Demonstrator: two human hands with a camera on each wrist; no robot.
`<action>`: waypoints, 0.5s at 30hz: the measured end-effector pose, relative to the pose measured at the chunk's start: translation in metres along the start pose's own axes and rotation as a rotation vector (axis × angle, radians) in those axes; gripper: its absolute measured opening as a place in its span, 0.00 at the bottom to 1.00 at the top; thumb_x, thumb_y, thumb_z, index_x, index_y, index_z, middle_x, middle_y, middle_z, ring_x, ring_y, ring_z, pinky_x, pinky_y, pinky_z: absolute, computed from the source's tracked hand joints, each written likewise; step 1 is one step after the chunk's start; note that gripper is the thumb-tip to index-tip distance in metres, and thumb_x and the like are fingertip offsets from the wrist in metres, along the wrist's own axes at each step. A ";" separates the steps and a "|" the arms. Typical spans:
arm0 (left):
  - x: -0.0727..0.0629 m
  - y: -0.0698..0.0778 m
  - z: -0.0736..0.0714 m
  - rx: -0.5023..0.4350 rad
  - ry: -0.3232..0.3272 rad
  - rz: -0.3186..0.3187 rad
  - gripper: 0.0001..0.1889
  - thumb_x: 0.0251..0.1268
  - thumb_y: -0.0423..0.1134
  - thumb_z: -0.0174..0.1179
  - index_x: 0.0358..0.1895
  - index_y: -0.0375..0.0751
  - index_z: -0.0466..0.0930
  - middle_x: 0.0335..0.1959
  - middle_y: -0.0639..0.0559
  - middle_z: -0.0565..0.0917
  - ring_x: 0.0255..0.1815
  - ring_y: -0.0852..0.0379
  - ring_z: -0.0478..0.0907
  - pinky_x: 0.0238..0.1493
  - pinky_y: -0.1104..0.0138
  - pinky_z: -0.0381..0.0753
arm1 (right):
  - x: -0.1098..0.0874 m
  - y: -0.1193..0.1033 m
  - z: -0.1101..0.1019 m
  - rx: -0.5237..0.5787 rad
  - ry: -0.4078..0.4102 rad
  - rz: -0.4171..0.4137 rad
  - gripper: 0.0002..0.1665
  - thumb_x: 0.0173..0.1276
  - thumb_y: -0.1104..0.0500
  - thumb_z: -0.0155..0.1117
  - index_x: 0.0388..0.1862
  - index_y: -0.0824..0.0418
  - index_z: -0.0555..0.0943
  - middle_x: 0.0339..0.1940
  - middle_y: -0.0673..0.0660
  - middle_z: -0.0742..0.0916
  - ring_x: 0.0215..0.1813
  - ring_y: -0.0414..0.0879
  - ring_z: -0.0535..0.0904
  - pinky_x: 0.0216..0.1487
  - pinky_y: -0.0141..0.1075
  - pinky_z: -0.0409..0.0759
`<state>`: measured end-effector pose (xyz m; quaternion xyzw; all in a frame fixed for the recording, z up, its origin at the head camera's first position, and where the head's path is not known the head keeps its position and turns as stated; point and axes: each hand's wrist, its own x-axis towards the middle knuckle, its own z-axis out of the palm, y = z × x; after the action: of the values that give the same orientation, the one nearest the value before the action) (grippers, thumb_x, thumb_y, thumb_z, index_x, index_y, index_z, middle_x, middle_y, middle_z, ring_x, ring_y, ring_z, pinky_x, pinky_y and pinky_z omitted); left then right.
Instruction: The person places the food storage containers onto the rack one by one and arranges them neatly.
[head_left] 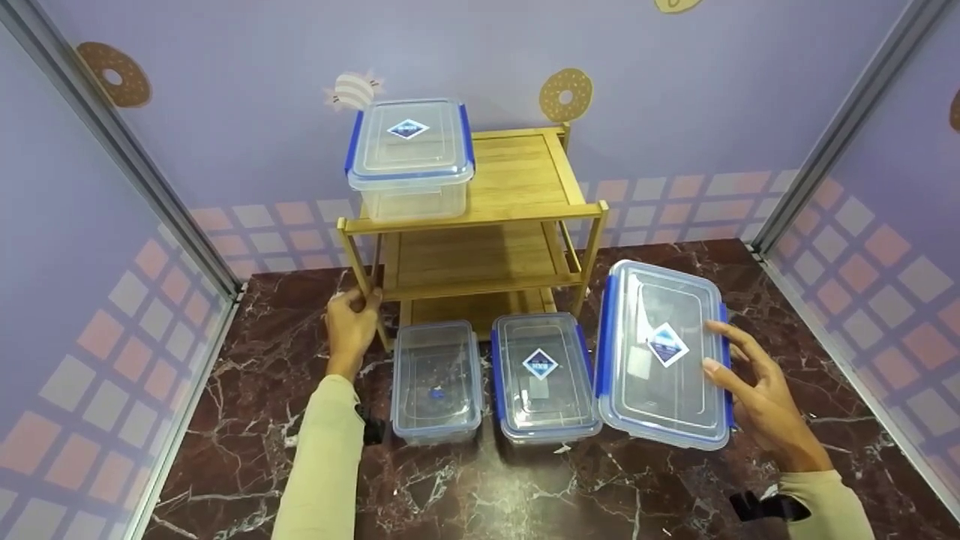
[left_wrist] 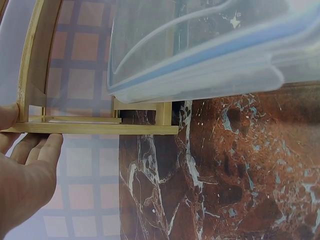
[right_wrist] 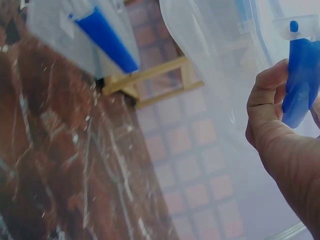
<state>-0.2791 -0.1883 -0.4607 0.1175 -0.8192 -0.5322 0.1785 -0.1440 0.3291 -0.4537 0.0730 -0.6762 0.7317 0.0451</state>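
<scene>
And there was the right hand, fingers and thumb clamped on one side of a clear rectangular plastic box with blue clips, tilted, before the rack's right side! A risky one-sided hold: the far end could have sagged, and strain on that clip might have popped it. Over to the left hand, gripping the front left leg of a light-brown three-tier wooden rack; a hard tug could have rocked it and sent the lidded clear box on top sliding. Below, on dark red veined flooring, stood a clear left-hand box and a blue-clipped neighbour, near enough for a low swing to knock; whether it touched the held box, the views couldn't tell.
</scene>
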 end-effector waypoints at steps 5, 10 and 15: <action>0.000 0.000 0.001 -0.007 -0.019 -0.009 0.12 0.72 0.39 0.61 0.47 0.34 0.88 0.46 0.37 0.87 0.50 0.42 0.81 0.56 0.51 0.77 | 0.001 -0.015 0.012 0.010 -0.023 -0.031 0.33 0.74 0.76 0.51 0.76 0.64 0.63 0.61 0.68 0.75 0.48 0.59 0.85 0.39 0.56 0.85; 0.000 0.000 0.001 0.004 -0.009 -0.002 0.12 0.72 0.40 0.62 0.47 0.35 0.88 0.46 0.38 0.86 0.50 0.42 0.81 0.58 0.52 0.75 | 0.005 -0.030 0.024 0.028 -0.069 -0.075 0.34 0.73 0.77 0.50 0.77 0.64 0.62 0.60 0.69 0.75 0.49 0.60 0.85 0.39 0.56 0.85; 0.000 0.000 0.000 0.013 -0.003 -0.009 0.13 0.72 0.40 0.61 0.47 0.34 0.88 0.47 0.37 0.85 0.51 0.41 0.80 0.58 0.51 0.75 | 0.014 -0.042 0.035 0.051 -0.136 -0.127 0.34 0.72 0.77 0.50 0.76 0.64 0.63 0.60 0.68 0.78 0.50 0.60 0.85 0.40 0.56 0.85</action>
<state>-0.2794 -0.1885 -0.4602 0.1215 -0.8223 -0.5279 0.1741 -0.1494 0.2968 -0.4077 0.1662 -0.6529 0.7376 0.0437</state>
